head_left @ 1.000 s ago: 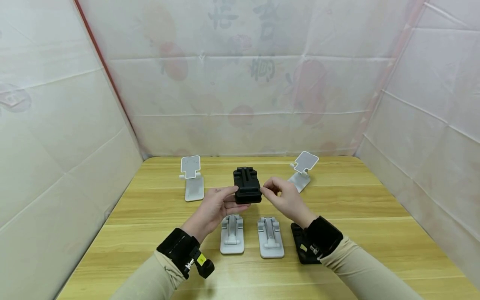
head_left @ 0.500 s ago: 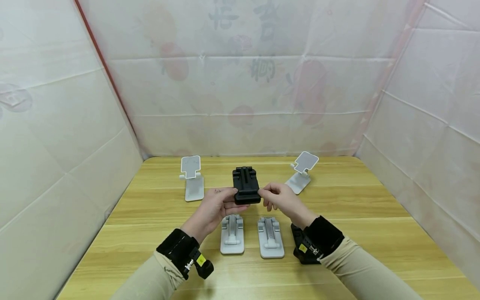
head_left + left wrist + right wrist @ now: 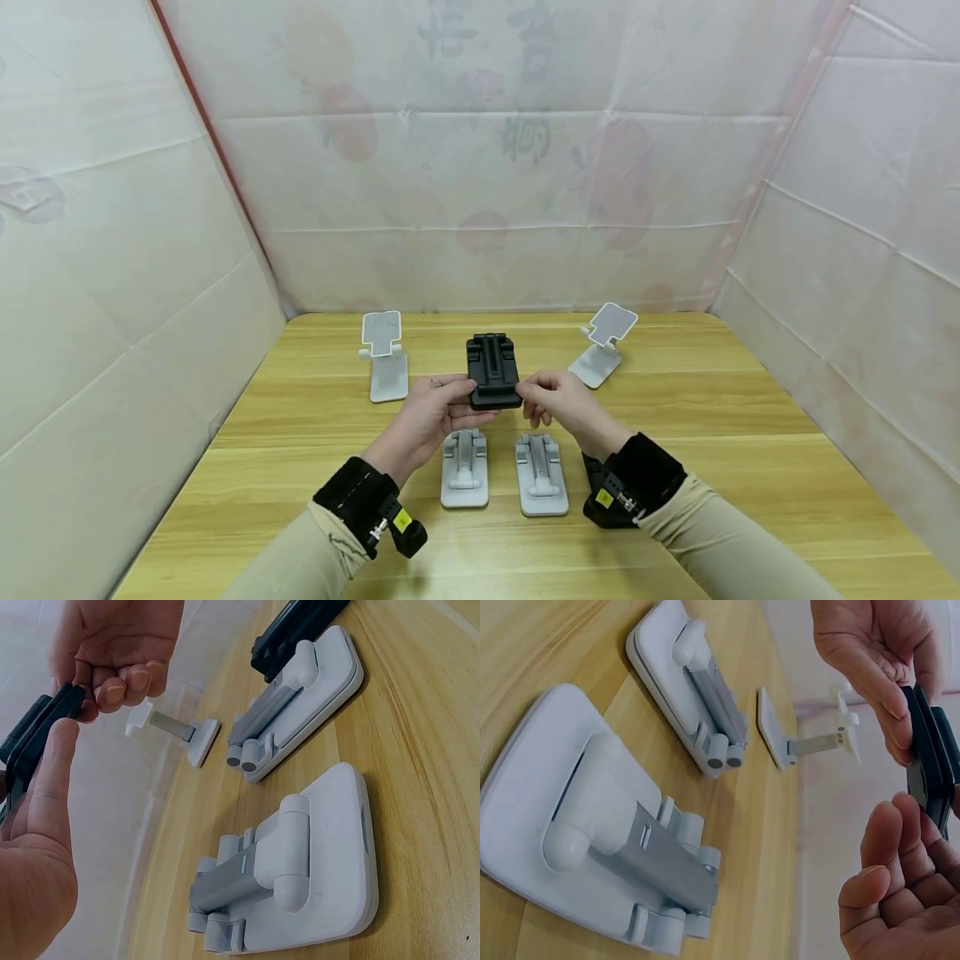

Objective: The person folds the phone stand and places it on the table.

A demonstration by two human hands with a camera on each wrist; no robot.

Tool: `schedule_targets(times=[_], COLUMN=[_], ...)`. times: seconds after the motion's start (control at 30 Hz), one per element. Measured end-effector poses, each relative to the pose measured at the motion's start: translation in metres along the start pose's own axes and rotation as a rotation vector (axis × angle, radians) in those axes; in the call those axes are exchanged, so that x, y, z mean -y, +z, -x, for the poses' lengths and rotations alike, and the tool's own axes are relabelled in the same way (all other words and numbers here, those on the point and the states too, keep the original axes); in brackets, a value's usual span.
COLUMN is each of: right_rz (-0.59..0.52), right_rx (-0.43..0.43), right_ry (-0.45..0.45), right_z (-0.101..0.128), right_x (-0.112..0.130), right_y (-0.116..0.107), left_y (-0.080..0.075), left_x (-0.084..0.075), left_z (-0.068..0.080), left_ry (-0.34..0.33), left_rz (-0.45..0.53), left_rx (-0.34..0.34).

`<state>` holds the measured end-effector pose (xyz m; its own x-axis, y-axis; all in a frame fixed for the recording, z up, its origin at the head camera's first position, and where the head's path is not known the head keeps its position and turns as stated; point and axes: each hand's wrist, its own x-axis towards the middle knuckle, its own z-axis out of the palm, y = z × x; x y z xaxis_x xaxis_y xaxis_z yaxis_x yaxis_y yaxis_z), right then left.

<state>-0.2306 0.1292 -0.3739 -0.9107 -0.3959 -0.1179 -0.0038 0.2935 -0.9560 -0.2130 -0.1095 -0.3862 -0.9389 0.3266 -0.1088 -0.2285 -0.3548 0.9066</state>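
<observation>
A folded black phone stand (image 3: 493, 371) is held above the table between both hands. My left hand (image 3: 442, 404) grips its near left edge, thumb on top; in the left wrist view the thumb (image 3: 52, 761) lies against the black stand (image 3: 30, 735). My right hand (image 3: 543, 396) pinches the near right corner. Seen from the right wrist, the black stand (image 3: 930, 761) sits edge-on between the left hand's fingers (image 3: 877, 667) and my right hand (image 3: 896, 892).
Two folded white stands (image 3: 464, 469) (image 3: 541, 473) lie on the wooden table (image 3: 750, 433) below the hands. Another black stand (image 3: 596, 496) lies partly hidden under my right wrist. Unfolded white stands stand at the back left (image 3: 385, 354) and back right (image 3: 603, 346). White sheets wall in the table.
My right hand moved left from beside the black stand and took hold of its near right corner. The left hand kept its hold, and the stand barely shifted.
</observation>
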Motion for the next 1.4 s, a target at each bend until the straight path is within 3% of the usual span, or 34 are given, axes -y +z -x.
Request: schedule_targets(times=[0.93,1.13,1.4], right_rz=[-0.160,-0.175,-0.227], right_rx=[0.086,0.075,-0.002], right_ry=[0.066,0.054,0.044], right_z=[-0.002,-0.001,0.001], right_x=[-0.009,-0.011,-0.008], right_y=[0.005,0.006,0.005], left_y=[0.000,0.002,0.005], left_x=[0.001,0.001,0.000], left_z=[-0.001,-0.001,-0.002], left_ry=[-0.030,-0.040,-0.051], left_rz=[-0.046,-0.050,-0.086], left_rx=[0.011,0.006,-0.010])
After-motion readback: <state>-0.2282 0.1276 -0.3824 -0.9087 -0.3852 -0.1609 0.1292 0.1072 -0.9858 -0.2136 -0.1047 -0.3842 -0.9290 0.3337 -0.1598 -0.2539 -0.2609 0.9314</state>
